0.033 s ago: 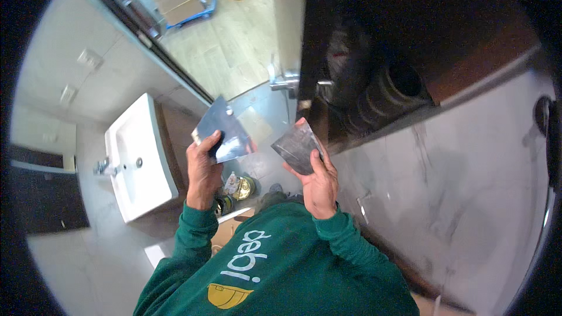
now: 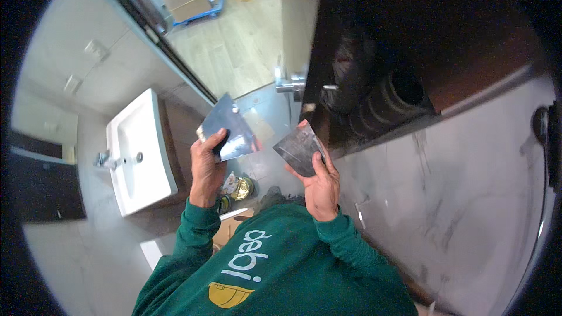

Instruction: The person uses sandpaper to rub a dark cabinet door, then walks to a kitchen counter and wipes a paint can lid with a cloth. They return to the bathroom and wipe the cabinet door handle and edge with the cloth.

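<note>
Left hand [image 2: 205, 164] and right hand [image 2: 322, 190], both full at mid-frame!
The left's grip clamps a shiny blue-grey four-sided sheet [image 2: 237, 131], left of centre; the right's pinches a dull dark-grey four-sided sheet [image 2: 297, 149], just right of centre.

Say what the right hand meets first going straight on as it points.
Probably the silver door handle: the right hand, with the grey plate in front, points up the picture roughly toward it. Depth is unclear; it might pass below.
</note>
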A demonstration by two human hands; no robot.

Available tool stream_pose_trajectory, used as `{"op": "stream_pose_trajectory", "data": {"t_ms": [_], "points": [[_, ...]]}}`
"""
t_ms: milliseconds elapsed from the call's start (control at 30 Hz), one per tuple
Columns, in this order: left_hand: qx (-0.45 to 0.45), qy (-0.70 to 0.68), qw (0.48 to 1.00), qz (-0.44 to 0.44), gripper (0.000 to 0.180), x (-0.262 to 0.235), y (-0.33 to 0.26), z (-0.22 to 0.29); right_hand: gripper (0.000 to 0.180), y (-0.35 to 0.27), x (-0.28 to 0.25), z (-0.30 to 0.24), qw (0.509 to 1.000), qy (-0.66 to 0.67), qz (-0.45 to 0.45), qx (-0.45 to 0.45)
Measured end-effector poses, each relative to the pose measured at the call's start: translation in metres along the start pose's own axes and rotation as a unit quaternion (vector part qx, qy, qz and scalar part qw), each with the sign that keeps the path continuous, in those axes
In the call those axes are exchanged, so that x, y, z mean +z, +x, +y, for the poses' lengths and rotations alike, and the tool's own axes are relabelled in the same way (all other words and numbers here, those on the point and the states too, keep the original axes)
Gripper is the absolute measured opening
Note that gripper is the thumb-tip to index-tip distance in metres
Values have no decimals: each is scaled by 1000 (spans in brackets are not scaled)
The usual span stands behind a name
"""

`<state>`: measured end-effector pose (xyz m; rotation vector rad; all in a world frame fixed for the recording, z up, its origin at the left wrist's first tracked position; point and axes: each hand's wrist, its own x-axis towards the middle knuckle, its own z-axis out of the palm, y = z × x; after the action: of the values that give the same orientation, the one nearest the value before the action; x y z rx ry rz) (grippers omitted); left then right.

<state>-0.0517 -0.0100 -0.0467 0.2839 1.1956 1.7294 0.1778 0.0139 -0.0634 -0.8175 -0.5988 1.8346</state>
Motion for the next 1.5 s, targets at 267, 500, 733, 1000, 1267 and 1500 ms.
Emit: {"op": "stream_pose_trajectory", "data": {"t_ms": [267,500,733,1000,1267,1500], "points": [[51,-105,992,48,18,28,-22,-8,45,9,24,-39,989,-84,-118,36],[103,-105,986,83,18,42,-63,-10,46,-12,41,-36,971,-66,-230,29],[177,-68,975,118,19,46,-84,-12,40,-9,27,-42,940,-215,-263,43],[175,-67,971,150,19,37,-91,-10,33,-3,6,-22,866,-383,-294,-130],[133,-142,975,111,19,11,-84,8,21,28,-8,-18,825,-457,-309,-124],[49,-210,976,37,22,9,-70,4,29,43,17,-17,874,94,-264,396]]}}
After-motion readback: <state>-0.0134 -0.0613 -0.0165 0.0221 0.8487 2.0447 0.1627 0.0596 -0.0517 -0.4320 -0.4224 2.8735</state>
